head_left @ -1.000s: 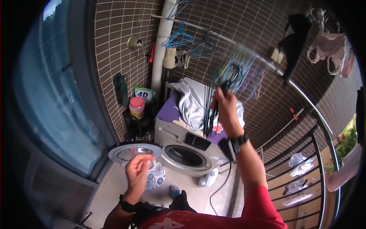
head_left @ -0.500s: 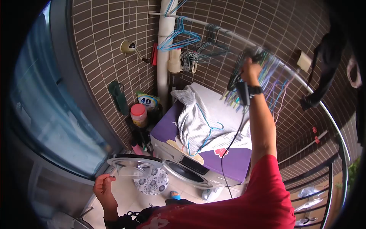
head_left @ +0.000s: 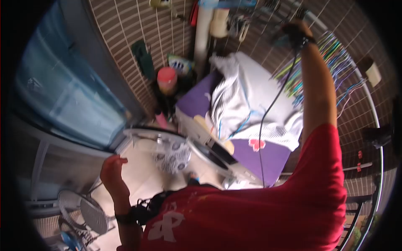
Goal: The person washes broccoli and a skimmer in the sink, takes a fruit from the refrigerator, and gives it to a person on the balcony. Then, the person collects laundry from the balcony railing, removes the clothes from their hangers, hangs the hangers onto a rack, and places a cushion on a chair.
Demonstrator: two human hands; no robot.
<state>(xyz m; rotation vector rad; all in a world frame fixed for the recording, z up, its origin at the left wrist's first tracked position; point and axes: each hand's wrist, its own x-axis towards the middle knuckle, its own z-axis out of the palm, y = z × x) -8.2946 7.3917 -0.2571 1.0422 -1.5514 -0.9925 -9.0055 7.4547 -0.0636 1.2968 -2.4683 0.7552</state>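
My right hand (head_left: 302, 30) is raised at the hanging rail (head_left: 316, 21), smeared by motion; what its fingers hold, if anything, is unclear. Dark blurred shapes lie just left of it. Right of my wrist hangs a dense bunch of coloured hangers (head_left: 335, 52). A black cable runs down from my right wrist. Low on the left, my left hand (head_left: 112, 170) has its fingers curled together, with nothing visible in them. Below the rail, a striped grey-white garment (head_left: 229, 94) with a blue hanger (head_left: 247, 120) lies on the purple-covered washing machine (head_left: 261, 161).
The washer's round door (head_left: 157, 136) stands open over a patterned round stool (head_left: 173, 157). A pink-lidded jar (head_left: 166, 79) and a detergent bag (head_left: 181, 63) are in the corner. A glass door (head_left: 71, 79) is at left, with folding chairs (head_left: 94, 213) below it.
The view has tilted down and shifted left. My right hand has moved left along the rail, away from the coloured hangers. My left hand keeps its curled shape.
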